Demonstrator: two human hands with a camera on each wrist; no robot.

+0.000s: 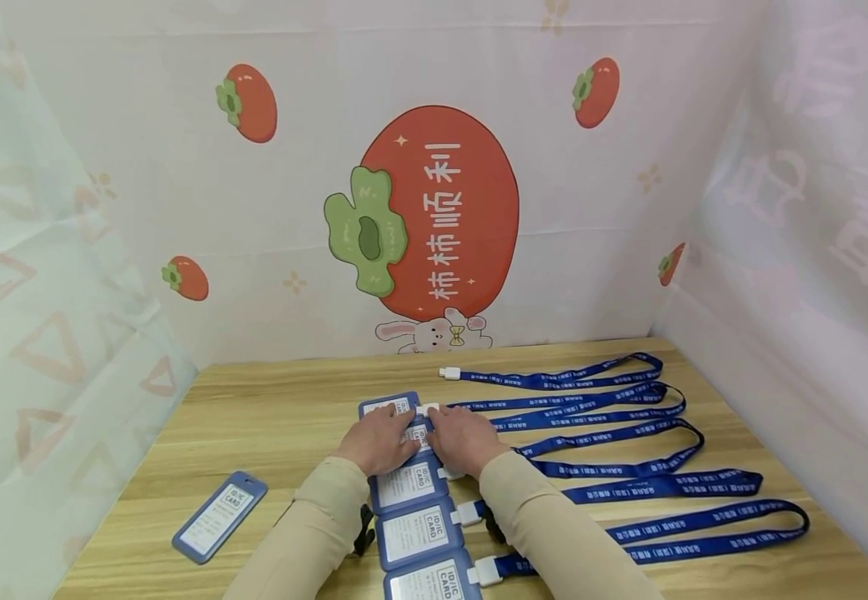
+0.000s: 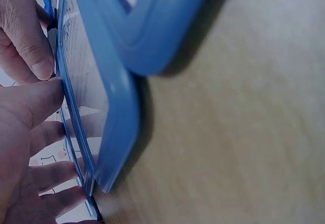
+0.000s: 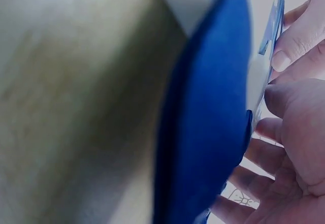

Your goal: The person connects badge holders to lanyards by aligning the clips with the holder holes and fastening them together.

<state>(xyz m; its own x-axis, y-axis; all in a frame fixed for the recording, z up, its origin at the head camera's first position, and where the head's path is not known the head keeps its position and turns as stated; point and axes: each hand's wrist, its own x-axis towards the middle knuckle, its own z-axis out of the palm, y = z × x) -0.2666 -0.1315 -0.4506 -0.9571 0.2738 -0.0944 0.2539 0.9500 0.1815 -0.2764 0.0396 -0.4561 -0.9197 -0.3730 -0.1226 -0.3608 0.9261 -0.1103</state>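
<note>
Blue-framed ID card holders point(image 1: 411, 483) lie in an overlapping column, each with a white insert. On the far two, my left hand point(image 1: 383, 440) rests with fairly straight fingers. Its thumb touches the second card holder point(image 1: 420, 433). Beside it my right hand point(image 1: 465, 439) lies over the right edge of the same holders, at the white clip point(image 1: 428, 409) of a blue lanyard. In the right wrist view, the right fingers point(image 3: 266, 155) look loosely bent. The right hand hides the clip beneath it, and neither hand visibly pinches anything.
Several blue lanyards point(image 1: 689, 487) stretch rightward from the column. At the back, another lanyard point(image 1: 554, 381) lies with its white clip point(image 1: 449, 373) apart from the holders. A separate card holder point(image 1: 219, 517) lies at left on the wooden table point(image 1: 291, 400). Printed cloth walls point(image 1: 291, 208) enclose the table.
</note>
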